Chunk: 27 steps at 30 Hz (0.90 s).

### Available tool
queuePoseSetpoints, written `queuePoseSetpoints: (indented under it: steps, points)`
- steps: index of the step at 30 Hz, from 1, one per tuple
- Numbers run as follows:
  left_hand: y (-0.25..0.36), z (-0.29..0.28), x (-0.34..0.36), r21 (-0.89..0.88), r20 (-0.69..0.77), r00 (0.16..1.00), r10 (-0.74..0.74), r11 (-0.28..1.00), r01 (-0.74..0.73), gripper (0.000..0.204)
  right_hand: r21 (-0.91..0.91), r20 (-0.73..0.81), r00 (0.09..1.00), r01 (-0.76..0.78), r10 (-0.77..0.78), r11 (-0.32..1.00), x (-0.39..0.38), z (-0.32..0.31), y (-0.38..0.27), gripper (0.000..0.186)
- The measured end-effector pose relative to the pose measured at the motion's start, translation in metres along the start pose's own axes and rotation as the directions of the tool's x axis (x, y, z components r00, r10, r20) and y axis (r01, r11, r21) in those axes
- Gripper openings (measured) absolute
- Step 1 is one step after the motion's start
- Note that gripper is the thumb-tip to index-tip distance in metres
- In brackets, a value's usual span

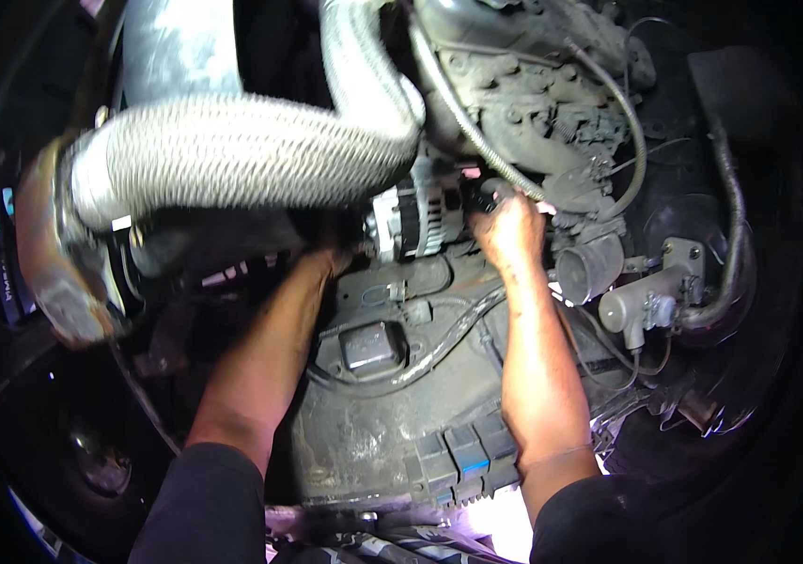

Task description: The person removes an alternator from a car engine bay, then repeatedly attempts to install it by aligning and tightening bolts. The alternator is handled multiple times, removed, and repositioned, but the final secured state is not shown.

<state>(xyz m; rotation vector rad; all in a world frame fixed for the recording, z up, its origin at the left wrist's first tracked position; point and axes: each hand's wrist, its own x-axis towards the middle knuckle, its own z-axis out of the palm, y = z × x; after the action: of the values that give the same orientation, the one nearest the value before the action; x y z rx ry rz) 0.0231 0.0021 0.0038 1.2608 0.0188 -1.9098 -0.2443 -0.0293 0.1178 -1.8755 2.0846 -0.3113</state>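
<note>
In the middle of the engine bay sits a silver alternator (428, 218) with a finned, slotted housing, below a thick braided hose. My left hand (335, 252) reaches to its left end, near the pulley side. Shadow and the hose hide most of those fingers, so their grip does not show. At the alternator's right end is my right hand (511, 226), its fingers curled around a dark part beside the housing. What that part is stays hidden by the hand and shadow.
A wide braided hose (251, 155) crosses above my left hand. A thin braided line (476, 136) loops over my right hand. Nearby are an open round pipe end (589, 270), a metal cylinder (641, 303), a wiring loom (439, 352) and a black fuse block (465, 453).
</note>
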Motion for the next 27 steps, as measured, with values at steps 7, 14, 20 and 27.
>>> queuePoseSetpoints:
  steps: [7,14,20,27]
  points:
    - [0.006,0.011,0.005,-0.027,0.076,0.997,0.033,0.999,-0.031,0.068,0.009,-0.027,0.994,0.104,-0.104,0.995,0.003,-0.005,-0.004,0.041]
    - [0.006,0.007,-0.002,-0.037,0.115,0.993,-0.015,0.999,0.019,0.070,0.028,0.002,0.997,0.082,-0.082,0.996,0.003,-0.003,-0.005,0.038]
    - [0.000,0.001,-0.003,0.163,0.054,0.998,0.036,0.986,-0.045,0.078,0.060,0.018,0.996,0.089,-0.090,0.994,0.005,0.003,-0.007,0.039]
    - [-0.006,0.003,-0.006,0.186,-0.014,0.999,0.038,0.982,-0.035,0.077,0.084,0.056,0.981,0.180,-0.185,0.980,0.003,-0.001,0.001,0.040]
